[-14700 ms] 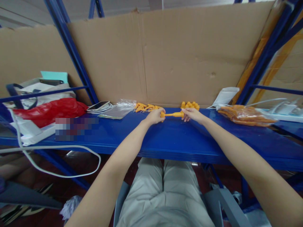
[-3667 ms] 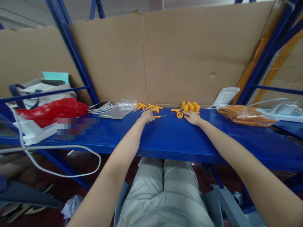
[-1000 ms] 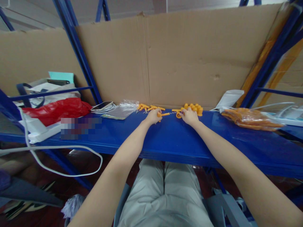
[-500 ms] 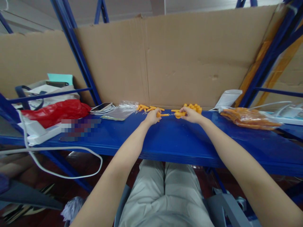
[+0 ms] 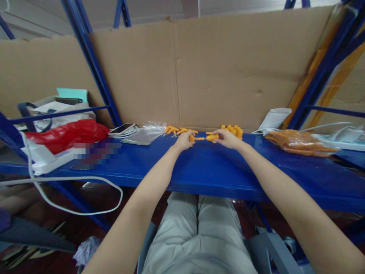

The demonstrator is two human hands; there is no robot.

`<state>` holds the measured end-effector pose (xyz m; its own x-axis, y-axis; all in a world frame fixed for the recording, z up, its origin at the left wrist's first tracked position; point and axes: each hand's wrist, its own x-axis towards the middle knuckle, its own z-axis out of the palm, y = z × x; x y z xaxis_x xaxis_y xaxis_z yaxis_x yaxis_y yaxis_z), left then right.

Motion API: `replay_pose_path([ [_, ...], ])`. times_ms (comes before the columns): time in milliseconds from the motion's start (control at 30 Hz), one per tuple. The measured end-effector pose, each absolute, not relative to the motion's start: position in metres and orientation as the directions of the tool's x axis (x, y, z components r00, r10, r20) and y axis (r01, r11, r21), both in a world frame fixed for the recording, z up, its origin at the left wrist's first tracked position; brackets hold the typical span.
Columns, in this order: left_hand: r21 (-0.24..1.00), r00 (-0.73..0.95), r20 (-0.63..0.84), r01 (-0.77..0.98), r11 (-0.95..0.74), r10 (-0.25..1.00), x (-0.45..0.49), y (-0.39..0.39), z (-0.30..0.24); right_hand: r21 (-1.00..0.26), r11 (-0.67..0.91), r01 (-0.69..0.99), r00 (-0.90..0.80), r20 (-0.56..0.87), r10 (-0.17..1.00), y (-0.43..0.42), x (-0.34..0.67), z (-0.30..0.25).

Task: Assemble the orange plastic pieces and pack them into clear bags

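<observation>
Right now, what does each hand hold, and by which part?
The left hand grips the yellow spiral piece by its left end; the right hand, a wider yellow piece by its right end.

Yellow parts (image 5: pixel 235 131) on blue shelf (image 5: pixel 211 167)

Saw bright orange-yellow on the spiral-ridged piece (image 5: pixel 199 139), the stubby piece (image 5: pixel 211 137) beside it, the T-shaped pieces (image 5: pixel 186 130) and the knobby blocks (image 5: pixel 234 130). Found deep, glossy blue across the shelf (image 5: pixel 211 167) and a matching blue on the upright (image 5: pixel 95 68). Noted plain brown on the cardboard (image 5: pixel 216 68), vivid red on the plastic bag (image 5: pixel 68 131), pale turquoise on the folder (image 5: pixel 73 93) and white along the looped cable (image 5: pixel 76 179). Picked out more orange through the clear packet (image 5: pixel 302 142), pale grey-green on the trousers (image 5: pixel 196 243) and dark red on the floor (image 5: pixel 161 203).
</observation>
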<state>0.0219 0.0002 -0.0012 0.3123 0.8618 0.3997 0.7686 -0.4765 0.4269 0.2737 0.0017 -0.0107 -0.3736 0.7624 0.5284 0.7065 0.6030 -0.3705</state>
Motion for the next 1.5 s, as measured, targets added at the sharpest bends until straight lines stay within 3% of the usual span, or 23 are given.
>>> replay_pose_path([
  [133,0.420,0.376,0.450,0.711,-0.564,0.810,0.021,0.004,-0.004,-0.384,0.644,0.662,-0.363,0.587,0.724,0.007,0.268,-0.015],
  [433,0.449,0.343,0.453,0.710,-0.543,0.823,0.021,0.007,-0.004,-0.715,0.507,0.482,-0.267,0.431,0.862,0.002,0.272,-0.010],
  [700,0.585,0.323,0.345,0.660,-0.471,0.881,0.024,0.005,-0.006,-0.734,0.496,0.463,-0.243,0.433,0.868,-0.003,0.272,-0.004],
  [833,0.510,0.323,0.424,0.687,-0.518,0.846,0.023,0.008,-0.008,-0.728,0.481,0.489,-0.251,0.411,0.876,-0.007,0.272,-0.002],
  [1000,0.435,0.328,0.510,0.699,-0.567,0.795,0.022,0.012,-0.010,-0.758,0.377,0.533,-0.266,0.273,0.925,-0.012,0.267,-0.001],
  [1167,0.424,0.319,0.516,0.711,-0.561,0.795,0.022,0.011,-0.009,-0.808,0.277,0.520,-0.184,0.211,0.960,-0.014,0.260,-0.002],
  [1500,0.378,0.352,0.511,0.727,-0.573,0.784,0.024,0.009,-0.008,-0.871,0.205,0.446,-0.194,0.130,0.972,-0.026,0.261,0.001],
])
